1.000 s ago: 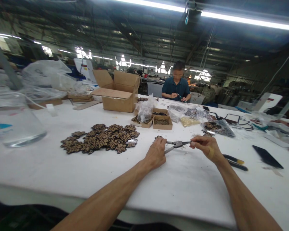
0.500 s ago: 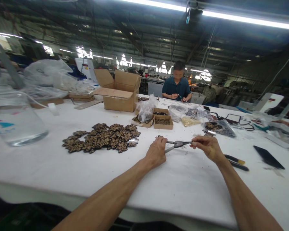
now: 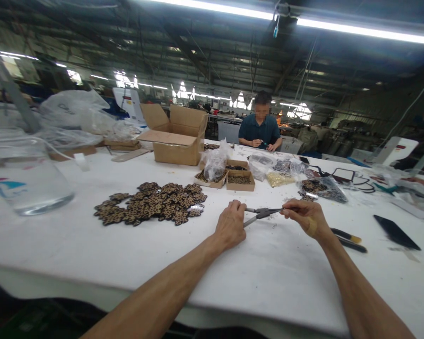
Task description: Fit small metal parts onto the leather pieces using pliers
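Note:
My left hand (image 3: 232,223) is closed round the handles of metal pliers (image 3: 264,213), whose thin jaws point right. At the jaw tips my right hand (image 3: 305,216) pinches something too small to make out; a tan patch sits near its wrist. Tiny loose bits (image 3: 273,226) lie on the white table beneath the pliers. To the left spreads a heap of leopard-patterned pieces (image 3: 162,202) with dark edges. Second pliers with black and yellow handles (image 3: 346,239) lie beside my right wrist, partly hidden by it.
Beyond my hands stand a small tray of tiny parts (image 3: 240,181), an open cardboard box (image 3: 176,153) and plastic bags (image 3: 215,162). A large water jug (image 3: 28,188) is at the left, a dark phone-like slab (image 3: 396,232) at the right. Across the table sits a person (image 3: 259,125).
The view has shifted very slightly. Both hands stay at the pliers, in nearly the same pose; nothing else has visibly moved.

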Demonstrator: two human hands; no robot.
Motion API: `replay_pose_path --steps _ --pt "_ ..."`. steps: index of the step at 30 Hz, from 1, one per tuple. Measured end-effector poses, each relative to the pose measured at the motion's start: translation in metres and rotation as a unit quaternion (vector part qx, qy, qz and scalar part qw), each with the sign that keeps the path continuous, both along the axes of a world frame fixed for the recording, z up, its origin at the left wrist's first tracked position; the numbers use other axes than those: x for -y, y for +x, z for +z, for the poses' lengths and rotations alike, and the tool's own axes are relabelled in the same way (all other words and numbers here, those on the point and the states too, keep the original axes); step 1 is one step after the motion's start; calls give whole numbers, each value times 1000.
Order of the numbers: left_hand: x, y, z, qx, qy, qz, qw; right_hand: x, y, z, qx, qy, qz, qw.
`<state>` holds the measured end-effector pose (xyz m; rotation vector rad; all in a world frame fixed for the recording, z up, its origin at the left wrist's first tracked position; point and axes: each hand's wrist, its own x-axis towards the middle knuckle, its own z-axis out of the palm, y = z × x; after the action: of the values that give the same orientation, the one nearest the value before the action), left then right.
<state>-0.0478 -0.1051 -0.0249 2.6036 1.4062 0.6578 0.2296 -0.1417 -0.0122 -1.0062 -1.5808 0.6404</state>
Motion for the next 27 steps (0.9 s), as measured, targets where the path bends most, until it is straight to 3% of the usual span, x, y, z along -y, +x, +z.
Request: replay_pose_path --steps 27 --pt "-1 1 -7 0 19 29 999 0 5 -2 -6 -30 14 999"
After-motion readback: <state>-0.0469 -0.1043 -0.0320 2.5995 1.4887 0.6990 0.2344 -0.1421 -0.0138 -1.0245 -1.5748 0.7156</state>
